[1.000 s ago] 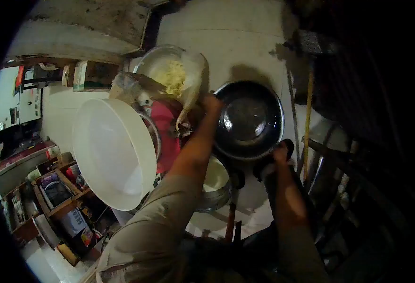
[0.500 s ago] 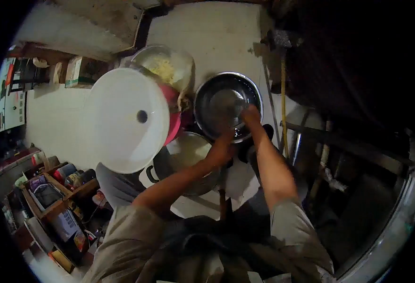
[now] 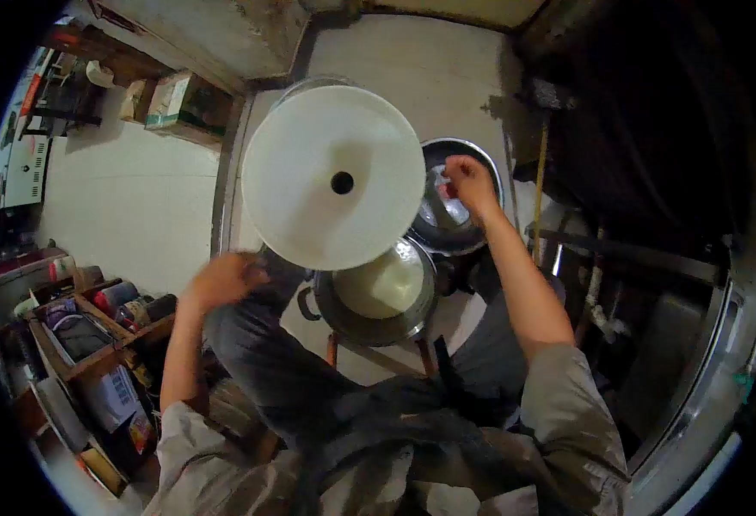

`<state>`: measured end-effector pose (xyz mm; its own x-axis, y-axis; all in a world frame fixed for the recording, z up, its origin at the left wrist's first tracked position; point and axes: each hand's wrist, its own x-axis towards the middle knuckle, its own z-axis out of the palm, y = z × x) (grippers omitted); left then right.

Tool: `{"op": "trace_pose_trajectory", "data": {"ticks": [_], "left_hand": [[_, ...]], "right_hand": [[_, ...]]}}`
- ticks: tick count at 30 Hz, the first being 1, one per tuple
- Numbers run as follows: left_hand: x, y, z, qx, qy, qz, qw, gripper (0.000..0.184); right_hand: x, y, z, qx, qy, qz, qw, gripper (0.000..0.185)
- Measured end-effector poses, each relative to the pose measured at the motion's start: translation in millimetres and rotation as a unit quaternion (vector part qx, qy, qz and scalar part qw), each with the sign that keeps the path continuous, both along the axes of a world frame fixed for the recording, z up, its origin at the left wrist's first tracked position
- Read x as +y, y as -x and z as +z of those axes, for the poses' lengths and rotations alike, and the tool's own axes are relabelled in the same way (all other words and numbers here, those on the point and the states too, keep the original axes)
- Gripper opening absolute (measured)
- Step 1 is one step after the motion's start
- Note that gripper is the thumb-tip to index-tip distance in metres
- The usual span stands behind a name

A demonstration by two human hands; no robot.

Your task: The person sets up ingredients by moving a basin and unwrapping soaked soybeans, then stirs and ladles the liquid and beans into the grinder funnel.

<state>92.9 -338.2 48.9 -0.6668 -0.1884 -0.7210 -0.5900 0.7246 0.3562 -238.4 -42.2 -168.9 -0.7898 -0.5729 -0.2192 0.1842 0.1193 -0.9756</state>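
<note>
A large round white tub (image 3: 296,129) with a dark hole in its middle hangs in view above the pot (image 3: 425,314), covering part of it. Pale liquid or batter (image 3: 378,288) lies in the pot. My left hand (image 3: 227,279) is left of the pot and below the tub's left edge, touching neither; its fingers are smeared by motion. Over the dark metal basin (image 3: 491,168), my right hand (image 3: 471,185) has its fingers curled together; what they hold, if anything, is hidden. Something shiny and wet shows in the basin.
Cardboard boxes (image 3: 190,107) stand at the upper left. Wooden compartments (image 3: 94,340) with bottles lie at the lower left. A yellow pole (image 3: 541,181) and a metal frame (image 3: 636,254) are on the right. The rim of another bowl (image 3: 318,83) peeks out behind the tub.
My left hand has moved left, away from the basin. My right hand has lifted slightly above the basin. The white tub now appears further right, hiding most of the bowl with yellow pieces.
</note>
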Motion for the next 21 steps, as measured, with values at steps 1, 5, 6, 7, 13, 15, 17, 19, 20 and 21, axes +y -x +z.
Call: {"op": "trace_pose_trajectory", "data": {"ticks": [1, 5, 6, 7, 13, 15, 17, 19, 20, 21], "left_hand": [[-25, -1, -6, 0.122, 0.068, 0.058, 0.989, 0.040], [-72, 58, -13, 0.435, 0.268, 0.108, 0.853, 0.054], [-78, 79, -14, 0.452, 0.304, 0.062, 0.836, 0.056], [-82, 99, -16, 0.467, 0.338, 0.014, 0.817, 0.058], [-105, 181, -34, 0.460, 0.407, -0.125, 0.779, 0.058], [-98, 200, -24, 0.551, 0.428, -0.067, 0.713, 0.056], [-88, 214, -17, 0.614, 0.384, -0.036, 0.689, 0.056], [-72, 228, -36, 0.686, 0.205, 0.137, 0.684, 0.056], [-64, 232, -65, 0.672, 0.063, 0.264, 0.689, 0.056], [-66, 226, -97, 0.671, 0.058, 0.260, 0.692, 0.056]], "right_hand": [[-1, -7, -8, 0.022, -0.019, 0.003, 1.000, 0.009], [-14, -10, -28, -0.096, -0.026, 0.027, 0.995, 0.011], [-23, -7, 2, -0.086, -0.085, 0.055, 0.991, 0.011], [-28, -7, 16, -0.078, -0.143, 0.082, 0.983, 0.011], [-6, -10, -44, 0.193, -0.217, 0.065, 0.955, 0.009], [-13, -10, -35, 0.279, -0.228, 0.094, 0.928, 0.013], [-19, -11, -32, 0.256, -0.239, 0.104, 0.931, 0.016], [-21, -12, -43, 0.321, -0.226, 0.132, 0.910, 0.015], [-22, -12, -48, 0.341, -0.220, 0.139, 0.903, 0.015], [-21, -12, -54, 0.361, -0.215, 0.146, 0.895, 0.014]]}}
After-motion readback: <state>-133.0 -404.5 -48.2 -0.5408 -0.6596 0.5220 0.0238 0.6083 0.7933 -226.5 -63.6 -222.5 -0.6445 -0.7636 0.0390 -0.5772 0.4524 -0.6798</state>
